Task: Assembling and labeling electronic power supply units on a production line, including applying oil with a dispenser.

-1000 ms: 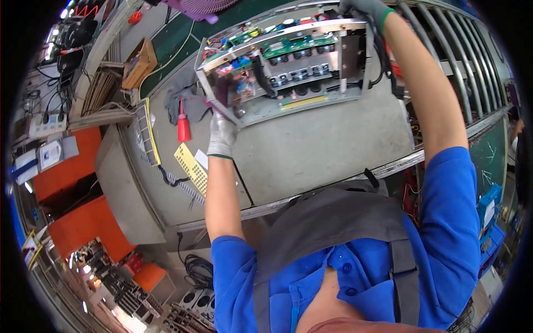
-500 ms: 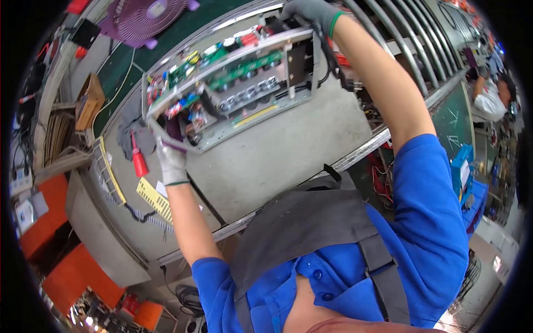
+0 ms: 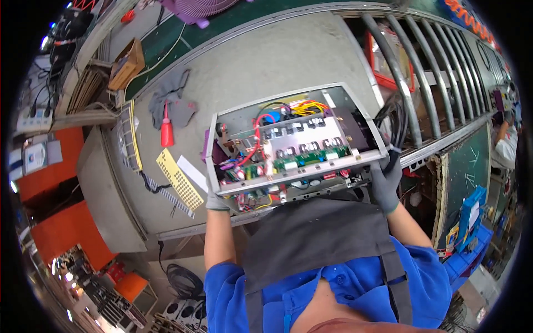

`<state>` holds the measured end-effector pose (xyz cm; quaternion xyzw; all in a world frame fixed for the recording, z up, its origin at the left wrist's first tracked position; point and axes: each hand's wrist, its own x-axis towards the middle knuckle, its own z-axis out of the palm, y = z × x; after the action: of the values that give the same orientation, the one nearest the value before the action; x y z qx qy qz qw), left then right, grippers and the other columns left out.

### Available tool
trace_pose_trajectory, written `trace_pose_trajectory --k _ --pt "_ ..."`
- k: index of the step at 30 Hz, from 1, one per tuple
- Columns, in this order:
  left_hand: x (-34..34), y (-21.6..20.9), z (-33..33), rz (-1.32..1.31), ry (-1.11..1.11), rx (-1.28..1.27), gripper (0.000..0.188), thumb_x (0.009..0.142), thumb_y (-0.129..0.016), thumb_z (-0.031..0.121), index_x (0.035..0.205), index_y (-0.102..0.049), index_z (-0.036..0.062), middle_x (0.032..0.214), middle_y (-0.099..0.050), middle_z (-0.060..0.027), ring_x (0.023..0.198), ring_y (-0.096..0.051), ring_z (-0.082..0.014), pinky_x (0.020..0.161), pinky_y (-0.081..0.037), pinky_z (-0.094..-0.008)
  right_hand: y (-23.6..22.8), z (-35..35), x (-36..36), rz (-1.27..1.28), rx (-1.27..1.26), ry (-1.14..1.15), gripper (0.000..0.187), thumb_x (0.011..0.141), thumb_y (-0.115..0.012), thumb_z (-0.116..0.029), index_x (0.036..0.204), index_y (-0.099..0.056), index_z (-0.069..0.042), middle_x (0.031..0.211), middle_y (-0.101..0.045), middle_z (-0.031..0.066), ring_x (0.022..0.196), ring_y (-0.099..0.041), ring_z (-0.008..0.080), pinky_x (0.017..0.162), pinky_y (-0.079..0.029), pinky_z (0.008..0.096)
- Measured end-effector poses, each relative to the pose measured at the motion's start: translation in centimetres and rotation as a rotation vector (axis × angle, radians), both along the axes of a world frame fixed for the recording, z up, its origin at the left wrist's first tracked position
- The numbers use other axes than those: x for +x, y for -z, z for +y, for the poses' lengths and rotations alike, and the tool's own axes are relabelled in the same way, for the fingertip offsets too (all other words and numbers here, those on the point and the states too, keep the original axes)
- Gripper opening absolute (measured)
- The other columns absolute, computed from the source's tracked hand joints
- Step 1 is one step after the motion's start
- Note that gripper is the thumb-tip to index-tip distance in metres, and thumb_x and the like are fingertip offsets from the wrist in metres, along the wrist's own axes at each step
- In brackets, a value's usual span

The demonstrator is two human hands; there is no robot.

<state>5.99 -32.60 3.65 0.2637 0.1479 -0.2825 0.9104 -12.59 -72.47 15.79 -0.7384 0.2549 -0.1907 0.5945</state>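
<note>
An open metal chassis [image 3: 302, 180] full of circuit boards, red and yellow wires and rows of metal-topped parts is held tilted at the bench's near edge, close against my dark apron. Gripping its near left corner is my left hand [image 3: 216, 202], in a pale glove, with the fingers mostly hidden behind the frame. My right hand [image 3: 385, 187], in a grey glove, is closed around the right end of the frame. A bundle of black cables [image 3: 395, 130] hangs off that end, beside my right fingers.
On the bench [image 3: 266, 53] left of the chassis lie a grey cloth [image 3: 180, 108], a red bottle [image 3: 167, 130] with a thin nozzle, and a yellow perforated strip [image 3: 179, 180]. Metal rollers [image 3: 430, 83] adjoin the bench at right. A purple fan [image 3: 202, 8] stands at the far side.
Both hands have brought the chassis from the far side of the bench to the near edge and turned it, so its inside now faces up more. My right arm has drawn in.
</note>
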Motion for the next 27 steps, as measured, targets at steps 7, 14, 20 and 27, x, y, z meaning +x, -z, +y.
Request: trace_pose_trajectory --k 7,14,20,27 --pt "-0.3 -0.4 -2.8 -0.009 0.341 0.414 0.08 0.09 -0.058 0.064 0.143 -0.046 0.0059 0.12 -0.065 -0.0175 0.103 -0.067 -0.0287 0.089 -0.057 -0.0454 1.2 -0.1 -3.9 0.01 0.051 0.059 0.056 0.09 -0.061 -0.005 0.144 -0.046 0.002 0.128 -0.061 0.0107 0.113 -0.059 0.0149 0.097 -0.047 0.0293" --pt "3.2 -2.6 -6.4 0.06 0.328 0.383 0.079 0.09 -0.054 0.069 0.142 -0.051 0.0085 0.121 -0.065 -0.0166 0.104 -0.066 -0.0283 0.089 -0.056 -0.0454 2.7 -0.6 -2.3 0.13 -0.208 0.006 0.044 0.091 -0.067 -0.01 0.131 -0.051 0.003 0.113 -0.061 0.0067 0.097 -0.058 0.0154 0.089 -0.049 0.0293" --pt "-6.6 -4.6 -5.9 0.091 0.044 0.65 0.072 0.097 -0.033 0.074 0.116 -0.064 0.0124 0.104 -0.067 -0.0094 0.09 -0.065 -0.0202 0.082 -0.053 -0.0377 -3.5 -11.8 8.4 0.162 0.04 -0.272 0.064 0.087 -0.061 -0.006 0.148 -0.042 0.001 0.129 -0.06 0.0115 0.116 -0.057 0.0217 0.104 -0.041 0.0346" --pt "-21.1 1.0 -11.9 0.394 -0.34 0.607 0.077 0.101 -0.023 0.068 0.142 -0.053 0.0092 0.141 -0.056 -0.0159 0.131 -0.052 -0.0291 0.116 -0.033 -0.0374 1.4 -12.8 22.1 0.14 0.094 -0.811 0.053 0.084 -0.06 -0.01 0.136 -0.054 0.001 0.123 -0.062 0.0103 0.108 -0.061 0.0224 0.099 -0.047 0.0342"
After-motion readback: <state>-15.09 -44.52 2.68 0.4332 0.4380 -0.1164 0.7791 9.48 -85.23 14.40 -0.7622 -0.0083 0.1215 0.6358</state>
